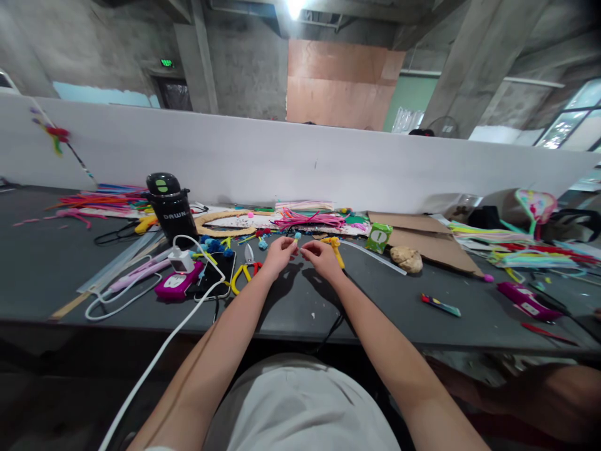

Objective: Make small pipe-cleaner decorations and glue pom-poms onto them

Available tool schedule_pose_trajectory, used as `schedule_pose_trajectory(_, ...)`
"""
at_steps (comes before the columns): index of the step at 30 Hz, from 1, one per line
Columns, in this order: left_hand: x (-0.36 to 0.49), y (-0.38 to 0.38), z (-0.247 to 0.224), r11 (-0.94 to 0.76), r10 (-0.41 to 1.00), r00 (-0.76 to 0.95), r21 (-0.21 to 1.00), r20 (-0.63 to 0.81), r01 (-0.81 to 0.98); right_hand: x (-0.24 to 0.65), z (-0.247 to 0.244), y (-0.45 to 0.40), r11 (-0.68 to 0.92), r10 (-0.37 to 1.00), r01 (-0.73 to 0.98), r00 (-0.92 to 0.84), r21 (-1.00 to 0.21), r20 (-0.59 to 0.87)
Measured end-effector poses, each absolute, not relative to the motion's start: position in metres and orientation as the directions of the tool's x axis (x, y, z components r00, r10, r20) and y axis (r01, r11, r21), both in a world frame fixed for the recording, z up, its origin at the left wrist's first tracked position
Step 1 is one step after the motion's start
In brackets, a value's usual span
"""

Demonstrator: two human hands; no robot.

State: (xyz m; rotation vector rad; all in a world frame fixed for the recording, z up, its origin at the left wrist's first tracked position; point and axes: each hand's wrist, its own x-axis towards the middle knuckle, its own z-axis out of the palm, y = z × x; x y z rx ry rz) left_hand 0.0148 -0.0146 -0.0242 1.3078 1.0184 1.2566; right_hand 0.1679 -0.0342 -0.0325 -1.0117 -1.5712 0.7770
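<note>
My left hand is closed in a pinch on a small light-blue fuzzy piece, which pokes up past the fingertips. Close beside it, my right hand has thumb and fingers pressed together; whatever they hold is too small to make out. A yellow hot glue gun lies just behind my right hand. To the left of my left hand are pliers with yellow and red handles. Dark-blue fuzzy pieces lie near a phone with a dark screen.
At left stand a black bottle and a purple power strip with a white cable. Pink pipe cleaners lie at the back. To the right are a green box, a beige lump, cardboard and a utility knife.
</note>
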Motion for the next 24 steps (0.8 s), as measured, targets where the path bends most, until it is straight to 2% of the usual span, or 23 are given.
schedule_pose_trajectory(6, 0.0175, -0.0155, -0.0256, -0.157, 0.968, 0.180, 0.981, 0.176, -0.116, 0.1691, -0.0328, -0.0332, 0.444, 0.885, 0.264, 0.021, -0.856, 0.465)
schedule_pose_trajectory(13, 0.0179, -0.0156, -0.0259, -0.183, 0.964, 0.169, 0.974, 0.205, -0.137, 0.1665, -0.0321, -0.0348, 0.425, 0.899, 0.258, -0.011, -0.868, 0.437)
schedule_pose_trajectory(18, 0.0186, -0.0140, -0.0258, -0.217, 0.957, 0.156, 0.961, 0.244, -0.174, 0.1661, -0.0313, -0.0328, 0.352, 0.936, 0.124, -0.036, -0.928, 0.350)
schedule_pose_trajectory(24, 0.0170, -0.0135, -0.0253, -0.200, 0.957, 0.167, 0.955, 0.238, -0.217, 0.1676, -0.0237, -0.0374, 0.295, 0.941, 0.028, -0.180, -0.955, 0.285)
